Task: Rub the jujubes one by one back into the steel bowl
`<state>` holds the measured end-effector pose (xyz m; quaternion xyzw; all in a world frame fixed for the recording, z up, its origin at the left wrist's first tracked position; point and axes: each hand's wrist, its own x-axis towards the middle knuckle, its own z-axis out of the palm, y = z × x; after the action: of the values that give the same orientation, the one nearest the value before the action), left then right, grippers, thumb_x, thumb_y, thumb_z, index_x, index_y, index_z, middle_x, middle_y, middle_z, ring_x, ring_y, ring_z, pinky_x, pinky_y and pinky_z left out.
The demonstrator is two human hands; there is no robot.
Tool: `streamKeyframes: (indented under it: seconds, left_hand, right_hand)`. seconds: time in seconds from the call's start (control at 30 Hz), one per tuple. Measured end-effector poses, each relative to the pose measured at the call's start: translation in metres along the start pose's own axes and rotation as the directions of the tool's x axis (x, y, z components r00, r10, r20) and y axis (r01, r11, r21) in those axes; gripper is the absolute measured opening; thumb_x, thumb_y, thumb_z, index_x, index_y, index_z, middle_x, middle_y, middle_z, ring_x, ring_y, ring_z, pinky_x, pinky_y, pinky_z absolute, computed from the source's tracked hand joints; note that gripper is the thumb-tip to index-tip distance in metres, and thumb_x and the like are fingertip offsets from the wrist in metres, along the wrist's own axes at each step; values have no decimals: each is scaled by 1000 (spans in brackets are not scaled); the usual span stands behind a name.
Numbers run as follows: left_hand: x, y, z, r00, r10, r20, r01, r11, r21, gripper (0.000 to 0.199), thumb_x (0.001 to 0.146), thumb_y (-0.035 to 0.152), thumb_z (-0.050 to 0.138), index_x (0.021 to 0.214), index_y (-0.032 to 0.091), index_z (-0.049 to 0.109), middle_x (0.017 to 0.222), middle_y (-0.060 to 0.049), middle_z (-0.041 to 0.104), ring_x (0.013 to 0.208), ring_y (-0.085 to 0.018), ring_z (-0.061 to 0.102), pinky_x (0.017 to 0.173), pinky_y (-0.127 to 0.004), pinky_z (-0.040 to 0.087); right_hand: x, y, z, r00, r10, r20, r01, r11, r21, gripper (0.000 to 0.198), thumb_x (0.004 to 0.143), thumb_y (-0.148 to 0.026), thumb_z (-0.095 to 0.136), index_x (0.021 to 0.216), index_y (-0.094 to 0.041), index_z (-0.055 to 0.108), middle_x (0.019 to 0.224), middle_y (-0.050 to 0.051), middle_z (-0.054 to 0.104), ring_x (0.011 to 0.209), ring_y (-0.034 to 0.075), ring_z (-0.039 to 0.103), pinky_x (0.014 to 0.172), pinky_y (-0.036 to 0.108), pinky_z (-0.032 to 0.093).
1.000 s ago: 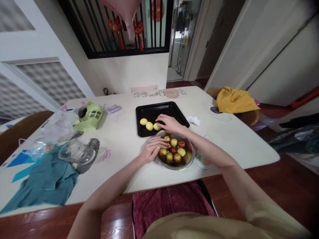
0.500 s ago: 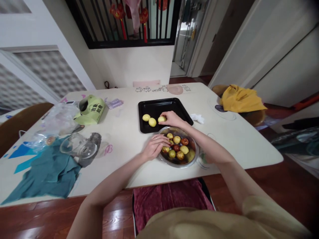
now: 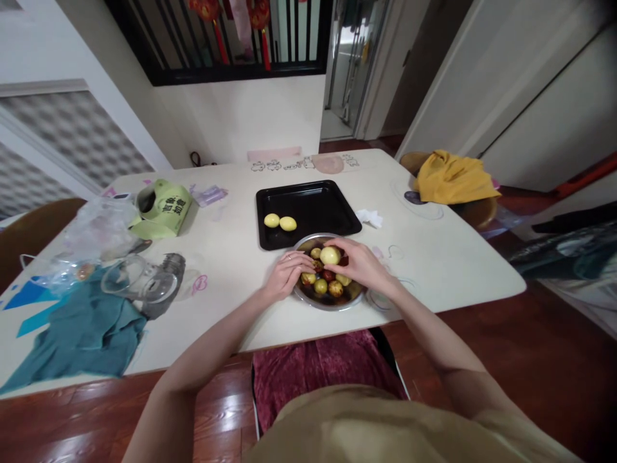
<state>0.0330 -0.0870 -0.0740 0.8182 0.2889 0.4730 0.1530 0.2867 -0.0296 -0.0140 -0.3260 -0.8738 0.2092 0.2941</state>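
Note:
A round metal bowl (image 3: 357, 298) near the table's front edge holds several fruits, some yellow-green, some red-brown and mottled. My right hand (image 3: 357, 262) grips a pale yellow round fruit (image 3: 330, 256) between thumb and fingers, just above the others. My left hand (image 3: 288, 273) is curled over the bowl's left rim, its fingertips inside against the fruit; its thumb is hidden. Behind the bowl lies a black rectangular tray (image 3: 313, 204). Two yellow fruits, one rounder (image 3: 272, 220) and one oval (image 3: 288, 224), sit close together at its left front.
A crumpled white tissue (image 3: 370, 218) lies right of the tray. At left are a green paper box (image 3: 168, 209), clear plastic bags (image 3: 108, 225), a clear plastic cup (image 3: 157, 283) and a teal cloth (image 3: 87, 341). A yellow cloth (image 3: 453, 178) hangs over a chair at right.
My right hand has moved from the tray back over the bowl with the yellow fruit in its fingers. Two fruits stay on the tray. My left hand keeps its place at the bowl. The view has shifted slightly.

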Motion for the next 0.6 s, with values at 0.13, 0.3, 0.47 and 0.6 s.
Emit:
streamKeyframes:
  seconds: [0.13, 0.3, 0.47, 0.6]
  left_hand:
    - [0, 1, -1, 1000, -11, 3, 11, 1000, 12, 56, 117, 38, 26, 109, 21, 79, 108, -9, 82, 115, -24, 73, 112, -50, 50]
    - [0, 3, -3, 999, -46, 24, 45, 998, 34, 59, 117, 41, 24, 109, 20, 79, 109, -9, 82, 116, -24, 73, 114, -51, 50]
    - [0, 5, -3, 1000, -11, 7, 11, 999, 37, 55, 117, 36, 26, 111, 20, 78, 110, -10, 81, 117, -24, 73, 113, -51, 50]
    - [1, 7, -4, 999, -42, -1, 42, 998, 42, 55, 117, 38, 27, 109, 21, 78, 110, -10, 81, 117, -25, 73, 113, -52, 50]
  right_hand:
    - [-11, 2, 13, 999, -45, -11, 45, 998, -36, 39, 90, -31, 81, 127, -23, 72, 127, 11, 78, 116, 32, 75, 101, 49, 62]
    - [-21, 8, 20, 993, -117, -32, 116, 993, -33, 47, 95, -30, 77, 141, -25, 68, 138, 11, 75, 127, 33, 72, 110, 55, 59]
    - [-31, 11, 19, 988, -147, -35, 148, 989, 12, 53, 100, -29, 72, 152, -28, 62, 149, 10, 70, 136, 32, 69, 115, 55, 58]
    - [-36, 9, 17, 988, -143, -62, 146, 988, 44, 52, 103, -31, 69, 154, -29, 60, 152, 9, 67, 139, 30, 67, 116, 55, 58]
